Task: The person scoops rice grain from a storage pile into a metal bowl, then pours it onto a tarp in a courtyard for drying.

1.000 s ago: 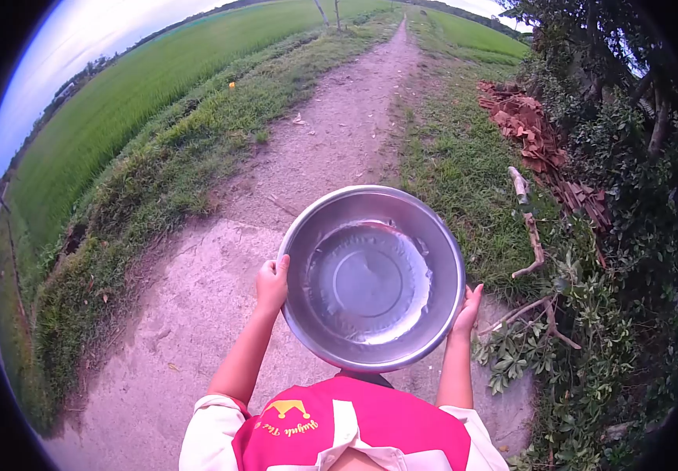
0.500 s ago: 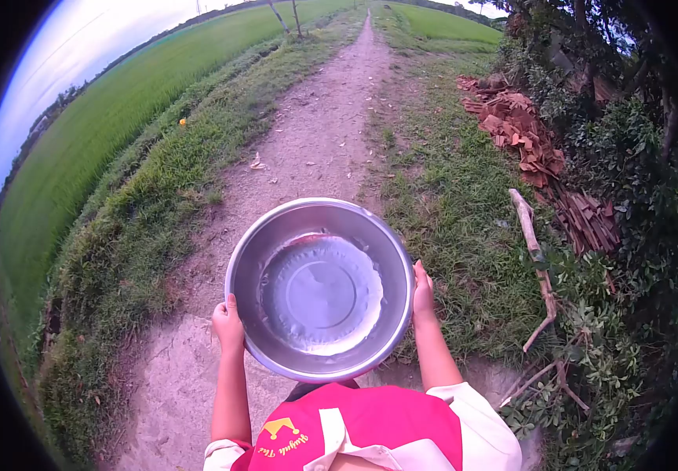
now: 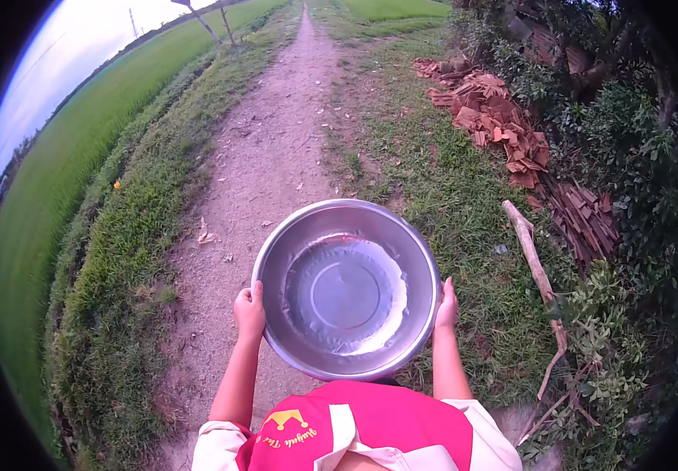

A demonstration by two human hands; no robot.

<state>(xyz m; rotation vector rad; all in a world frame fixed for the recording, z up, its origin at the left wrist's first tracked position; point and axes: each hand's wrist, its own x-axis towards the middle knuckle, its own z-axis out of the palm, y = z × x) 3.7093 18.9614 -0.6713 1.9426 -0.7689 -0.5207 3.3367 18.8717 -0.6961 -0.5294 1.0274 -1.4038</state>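
A wide round metal basin [image 3: 344, 297] is held out in front of my body, its open side facing up toward me. Nothing shows inside it except some dents and bright reflections on the bottom. On its left edge my left hand [image 3: 249, 312] is closed, thumb over the rim and fingers folded outside. My right hand [image 3: 446, 306] grips the opposite edge, with its thumb up along the rim and the other fingers partly hidden behind the wall. Below the basin is the red and white top [image 3: 355, 424] that I wear.
A dirt path [image 3: 264, 141] runs straight ahead between grass strips. Green fields [image 3: 88, 149] lie to the left. On the right are a heap of broken red tiles [image 3: 504, 125], a long bare branch [image 3: 539, 275] and dense shrubs [image 3: 629, 157].
The basin and both hands have shifted slightly right in view, still gripped the same way. The path has swung left, and the tile heap and litter appear nearer.
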